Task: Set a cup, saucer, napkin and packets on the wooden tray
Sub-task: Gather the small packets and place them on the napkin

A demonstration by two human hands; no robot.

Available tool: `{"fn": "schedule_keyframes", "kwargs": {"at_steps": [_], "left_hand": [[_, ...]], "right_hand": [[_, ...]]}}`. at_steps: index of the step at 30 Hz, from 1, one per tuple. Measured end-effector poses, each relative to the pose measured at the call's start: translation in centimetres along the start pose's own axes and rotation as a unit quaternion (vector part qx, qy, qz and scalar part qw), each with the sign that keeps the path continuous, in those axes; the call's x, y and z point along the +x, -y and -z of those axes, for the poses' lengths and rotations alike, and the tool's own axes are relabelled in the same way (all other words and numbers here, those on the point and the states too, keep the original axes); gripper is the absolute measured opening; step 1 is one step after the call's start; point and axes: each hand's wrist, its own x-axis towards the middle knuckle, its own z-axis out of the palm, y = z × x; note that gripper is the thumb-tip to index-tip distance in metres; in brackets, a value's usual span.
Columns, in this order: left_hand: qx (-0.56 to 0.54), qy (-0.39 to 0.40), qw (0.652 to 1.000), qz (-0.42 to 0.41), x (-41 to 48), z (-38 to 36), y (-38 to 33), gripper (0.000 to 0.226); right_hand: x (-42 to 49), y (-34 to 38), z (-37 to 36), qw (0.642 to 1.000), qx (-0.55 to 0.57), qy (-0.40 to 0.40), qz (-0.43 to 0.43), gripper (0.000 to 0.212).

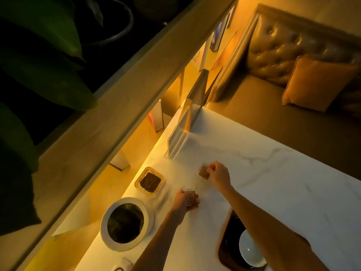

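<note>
My right hand [219, 176] pinches a small brown packet [204, 172] just above the white marble table [273, 173]. My left hand [185, 200] is closed around another small packet [189, 192] nearer the table's left edge. The dark wooden tray [224, 249] lies at the bottom, partly under my right forearm. A white saucer [251, 251] rests on it. A small square dish [149, 181] with dark packets inside stands to the left of my hands. No cup or napkin is in sight.
A round white pot [126, 223] with a dark inside stands at the table's left edge. An upright clear menu stand [180, 133] is at the far left corner. Behind the table is a leather bench with an orange cushion [316, 85].
</note>
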Motion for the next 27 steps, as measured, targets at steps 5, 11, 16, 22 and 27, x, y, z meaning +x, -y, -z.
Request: {"fn": "schedule_keyframes", "kwargs": {"at_steps": [5,11,16,22,27], "left_hand": [[-0.021,-0.002,1.000,0.022,1.1,1.2,1.2,0.018],[-0.052,0.011,0.998,0.031,0.0,1.3,1.2,0.010],[-0.101,0.046,0.994,-0.010,-2.9,1.1,1.1,0.026],[-0.151,0.108,0.980,-0.075,-10.7,-0.1,1.0,0.047],[-0.028,0.121,0.978,-0.165,-17.6,-1.1,2.7,0.044]], "right_hand": [[1.2,-0.6,-1.2,0.999,-0.045,0.001,-0.011,0.019],[-0.1,-1.2,-1.0,0.996,0.029,0.044,-0.066,0.024],[-5.8,-1.2,0.2,0.978,0.182,0.094,-0.047,0.027],[-16.1,-1.2,2.0,0.951,0.296,0.091,0.013,0.013],[-23.4,-0.7,4.4,0.941,0.335,0.043,0.033,0.021]]}}
